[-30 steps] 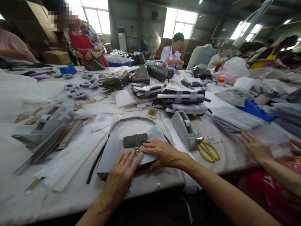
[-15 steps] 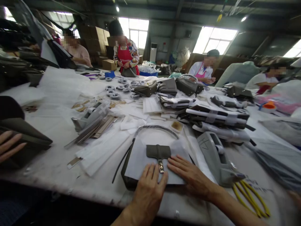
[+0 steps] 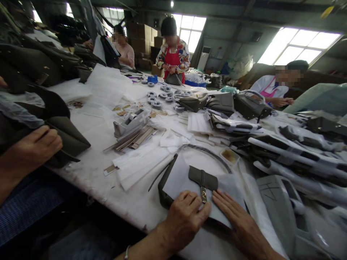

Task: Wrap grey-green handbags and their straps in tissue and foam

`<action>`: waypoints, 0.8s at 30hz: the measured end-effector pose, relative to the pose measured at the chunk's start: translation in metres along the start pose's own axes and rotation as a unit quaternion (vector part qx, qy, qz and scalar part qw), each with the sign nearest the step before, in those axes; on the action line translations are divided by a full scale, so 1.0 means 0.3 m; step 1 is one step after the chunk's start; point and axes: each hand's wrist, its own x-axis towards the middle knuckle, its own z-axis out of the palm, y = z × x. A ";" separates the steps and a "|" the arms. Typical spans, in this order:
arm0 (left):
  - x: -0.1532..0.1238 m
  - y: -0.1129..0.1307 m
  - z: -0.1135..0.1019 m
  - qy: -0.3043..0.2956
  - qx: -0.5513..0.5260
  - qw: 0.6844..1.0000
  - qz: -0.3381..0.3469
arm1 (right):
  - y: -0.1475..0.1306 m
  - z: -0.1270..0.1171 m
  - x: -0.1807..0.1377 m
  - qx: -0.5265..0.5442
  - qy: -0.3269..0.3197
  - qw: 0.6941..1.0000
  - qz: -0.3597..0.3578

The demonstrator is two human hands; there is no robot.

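A dark olive handbag (image 3: 167, 188) lies on the table in front of me, its front covered by a sheet of white paper (image 3: 181, 177). The bag's short flap (image 3: 203, 177) and gold clasp (image 3: 204, 195) show on top of the sheet. My left hand (image 3: 187, 216) rests just left of and below the clasp, fingers curled in toward the thumb; whatever they may pinch is hidden. Flat on the sheet to the right of the clasp lies my right hand (image 3: 237, 218), fingers stretched out. The bag's curved handle (image 3: 210, 151) extends away from me.
A grey tape dispenser (image 3: 282, 209) stands close on the right, near stacked wrapped bags (image 3: 287, 155). Card strips (image 3: 135, 139) and another dispenser (image 3: 131, 121) lie ahead-left. At far left a co-worker's hand (image 3: 38, 148) is at another bag (image 3: 67, 137). More people work across the table.
The view has swung right-to-left, so everything sits further right. My left hand's fingers have curled from lying flat. My right hand stays flat. The co-worker's hand at left has closed.
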 end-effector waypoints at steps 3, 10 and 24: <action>-0.004 -0.017 0.000 -0.004 -0.027 1.000 0.001 | -0.016 -0.017 0.011 0.001 -0.027 1.000 0.015; -0.026 0.002 0.012 -0.023 -0.015 0.999 -0.018 | -0.038 -0.139 0.183 0.046 -0.115 0.990 0.068; -0.046 -0.003 -0.067 -0.066 -0.010 0.998 -0.003 | -0.027 0.097 0.227 0.021 -0.052 0.998 0.022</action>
